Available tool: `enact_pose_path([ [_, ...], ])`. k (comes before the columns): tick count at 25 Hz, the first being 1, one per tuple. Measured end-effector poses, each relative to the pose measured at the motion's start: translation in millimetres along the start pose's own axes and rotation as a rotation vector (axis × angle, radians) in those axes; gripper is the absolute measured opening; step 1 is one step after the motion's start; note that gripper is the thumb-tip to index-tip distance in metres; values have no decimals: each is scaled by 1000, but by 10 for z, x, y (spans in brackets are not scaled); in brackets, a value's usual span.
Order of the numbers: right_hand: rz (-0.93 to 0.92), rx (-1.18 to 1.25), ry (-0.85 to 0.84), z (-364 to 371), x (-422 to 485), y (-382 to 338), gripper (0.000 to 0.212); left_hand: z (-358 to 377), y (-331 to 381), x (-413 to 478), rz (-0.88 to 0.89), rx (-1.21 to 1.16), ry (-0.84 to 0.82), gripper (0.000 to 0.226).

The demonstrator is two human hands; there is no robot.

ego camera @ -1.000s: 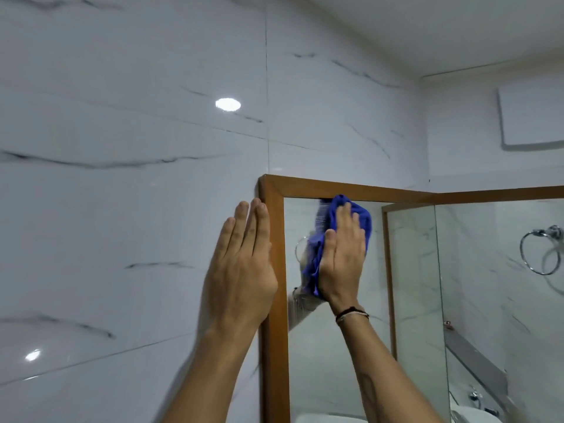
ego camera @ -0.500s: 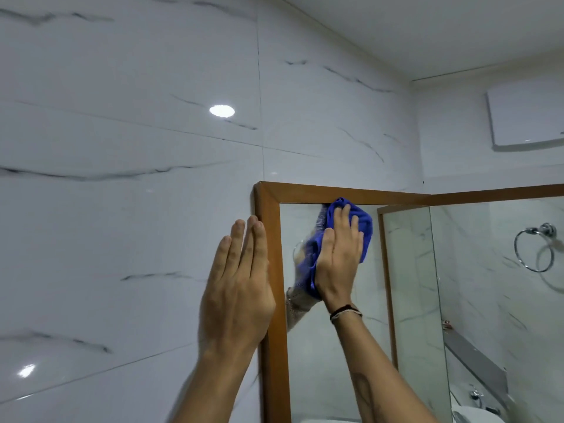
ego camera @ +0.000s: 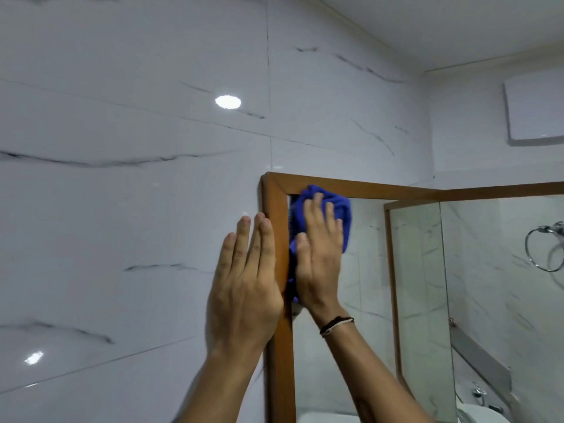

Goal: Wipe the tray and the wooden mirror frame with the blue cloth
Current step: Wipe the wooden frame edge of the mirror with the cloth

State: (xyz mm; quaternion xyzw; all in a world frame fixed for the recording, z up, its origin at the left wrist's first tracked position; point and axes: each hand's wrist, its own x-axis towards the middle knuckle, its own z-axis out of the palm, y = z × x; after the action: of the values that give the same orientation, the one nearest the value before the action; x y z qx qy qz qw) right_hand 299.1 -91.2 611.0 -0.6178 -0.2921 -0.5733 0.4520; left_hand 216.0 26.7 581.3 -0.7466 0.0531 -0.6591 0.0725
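White marble-look tile wall (ego camera: pixel 122 209) fills the whole left side, with a couple of bright light spots reflected on it. Next over, the left hand (ego camera: pixel 244 288) is laid flat against the wall right at the frame's (ego camera: pixel 279 227) left upright, fingers (ego camera: pixel 242 239) straight and held together, gripping nothing, with its right edge overlapping the wood. The frame is brown wood, and its top left corner sits just above both hands. Just right of that upright, the right hand (ego camera: pixel 319 257) is pressing the cloth (ego camera: pixel 335 206) onto the glass in that top corner, palm flat, fingers slightly spread over the blue bundle. The top of the cloth touches the frame's top rail, and more of it hangs down behind the palm. There's a dark cord bracelet (ego camera: pixel 335 325) on that wrist. Further right, the mirror (ego camera: pixel 366 285) reflects more tile, and a chrome towel ring (ego camera: pixel 546 248) shows at the far right edge. No tray in view.
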Motion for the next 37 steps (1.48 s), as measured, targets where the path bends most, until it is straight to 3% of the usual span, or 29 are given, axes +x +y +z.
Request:
enact_pose_path([
  [2, -157, -14, -50, 32, -84, -5, 65, 41, -28, -10, -6, 10, 7, 62],
  [6, -159, -49, -41, -25, -410, 89, 64, 51, -2, -106, 1, -11, -2, 62],
  [11, -137, -193, -152, -235, -2047, 390, 62, 11, 83, -363, -21, -44, -17, 62],
  [15, -94, -298, -282, -373, -2908, 555, 65, 71, 219, -651, -101, -86, 8, 75],
  [22, -67, -267, -391, -548, -3270, 553, 65, 114, 513, -1640, -155, -101, -86, 56],
  [27, -44, -258, -402, -565, -3428, 584, 65, 114, 577, -2102, -164, -124, -139, 56],
  [31, -14, -223, -437, -579, -3503, 600, 65, 81, 634, -2479, -158, -108, -188, 70],
  [34, -60, -237, -431, -659, -3590, 627, 83, 37, 690, -2670, -181, -127, -233, 82],
  [37, -80, -297, -384, -712, -3599, 588, 100, -31, 749, -2907, -204, -163, -291, 72],
])
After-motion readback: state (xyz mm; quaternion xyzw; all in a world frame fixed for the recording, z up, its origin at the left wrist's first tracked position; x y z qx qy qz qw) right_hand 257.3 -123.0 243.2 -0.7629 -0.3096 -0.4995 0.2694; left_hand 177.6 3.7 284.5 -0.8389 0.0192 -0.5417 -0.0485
